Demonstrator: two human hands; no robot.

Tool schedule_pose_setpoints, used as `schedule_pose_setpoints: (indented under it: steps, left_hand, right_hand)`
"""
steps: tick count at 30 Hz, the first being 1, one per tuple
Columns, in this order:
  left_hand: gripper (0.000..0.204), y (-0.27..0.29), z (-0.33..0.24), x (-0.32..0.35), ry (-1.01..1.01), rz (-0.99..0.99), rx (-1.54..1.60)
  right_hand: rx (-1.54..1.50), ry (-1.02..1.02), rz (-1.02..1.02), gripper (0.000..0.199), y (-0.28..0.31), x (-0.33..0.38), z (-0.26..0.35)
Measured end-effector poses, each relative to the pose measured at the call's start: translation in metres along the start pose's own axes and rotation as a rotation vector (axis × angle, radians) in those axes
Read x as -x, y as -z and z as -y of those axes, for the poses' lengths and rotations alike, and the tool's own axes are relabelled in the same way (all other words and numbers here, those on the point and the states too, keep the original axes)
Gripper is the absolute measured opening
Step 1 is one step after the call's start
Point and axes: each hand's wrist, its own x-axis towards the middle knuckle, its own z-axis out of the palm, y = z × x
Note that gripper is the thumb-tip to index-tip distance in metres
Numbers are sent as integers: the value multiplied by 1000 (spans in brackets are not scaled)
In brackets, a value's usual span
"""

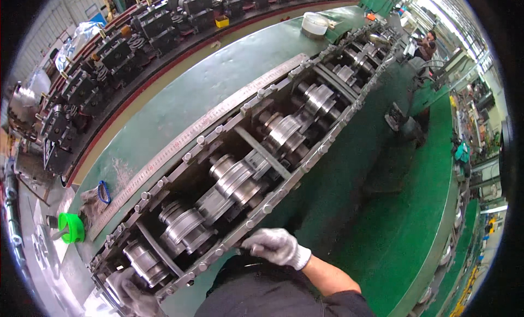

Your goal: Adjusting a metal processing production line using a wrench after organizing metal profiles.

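A long steel frame (236, 119) with bolt heads along both rails runs diagonally away from me. Between its rails sit several shiny metal rollers (186, 229), with crossbars (263, 153) spanning the gap. My right hand (275, 246), in a white knit glove, is beside the near rail with its fingers curled closed. A small dark thing shows at its fingertips, too unclear to name. At the frame's near left end, my left hand (135, 295), in a greyish glove, is beside the end roller (146, 262). It is blurred and dim, so its fingers cannot be made out.
A steel ruler (207, 120) lies along the green table (147, 137). Near its left end are a green container (71, 228), a blue ring (103, 192) and a rag (94, 205). A white tub (315, 24) stands far off. Another machine line (117, 49) stretches behind; a person (427, 46) is at far right.
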Motion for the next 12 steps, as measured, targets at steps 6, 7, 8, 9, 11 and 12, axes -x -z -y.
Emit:
schedule_pose_setpoints:
  steps: [6,7,8,9,11,12]
  left_hand:
    - [12,-138,-103,44,-19,404,161]
    - [13,-156,-115,54,39,457,197]
    - [16,-176,-124,64,-13,446,138]
    - [18,-194,-128,75,51,465,174]
    - [19,-227,-143,89,89,536,256]
    - [18,-238,-156,97,-13,539,197]
  right_hand:
    - [549,-764,-133,38,89,152,-161]
    - [531,-970,-129,42,103,173,-172]
    - [374,-1028,-268,43,114,201,-177]
    - [400,-1133,-324,42,126,255,-215]
    - [165,-1143,-663,51,150,407,-310]
    - [145,-1120,-630,51,166,401,-332]
